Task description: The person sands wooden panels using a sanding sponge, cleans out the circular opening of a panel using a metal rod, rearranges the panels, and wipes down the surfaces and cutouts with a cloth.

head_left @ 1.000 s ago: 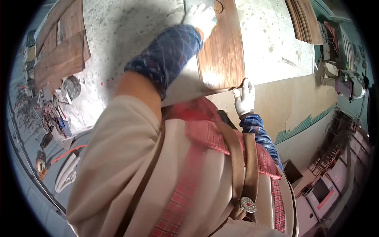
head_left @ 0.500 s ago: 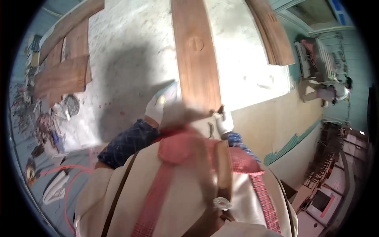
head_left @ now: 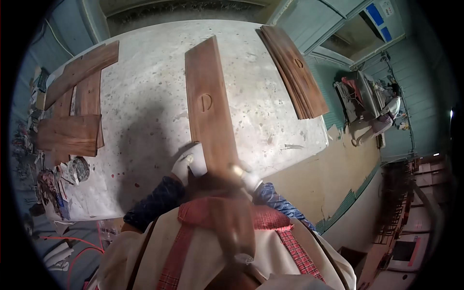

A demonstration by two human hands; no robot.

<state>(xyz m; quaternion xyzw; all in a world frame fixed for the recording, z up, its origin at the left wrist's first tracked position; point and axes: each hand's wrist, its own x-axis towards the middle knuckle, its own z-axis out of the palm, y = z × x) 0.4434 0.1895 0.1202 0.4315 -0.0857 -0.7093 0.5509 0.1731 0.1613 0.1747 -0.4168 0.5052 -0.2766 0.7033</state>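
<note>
A long brown wooden board point(head_left: 212, 125) with a rounded mark cut into its face lies lengthwise on the pale table before me. My left hand point(head_left: 187, 164), in a white glove, is closed at the board's near left edge; its fingertips are partly hidden. On the opposite edge my right hand point(head_left: 248, 178), also gloved, grips the board with the thumb on top. The board's near end is dark and blurred close to my apron point(head_left: 270, 217). Blue patterned sleeves cover both forearms.
A speckled white table point(head_left: 150, 67) carries a stack of brown boards point(head_left: 295, 72) at far right and crossed boards point(head_left: 67, 130) at left. A round clear dish point(head_left: 79, 170) sits near the left edge. Red hose point(head_left: 79, 241) runs below left. Another person point(head_left: 386, 116) stands at far right.
My view has shifted, so more of the table's far side shows. My right hand has gone from the board's near end corner to its right edge; the left stays at the left edge.
</note>
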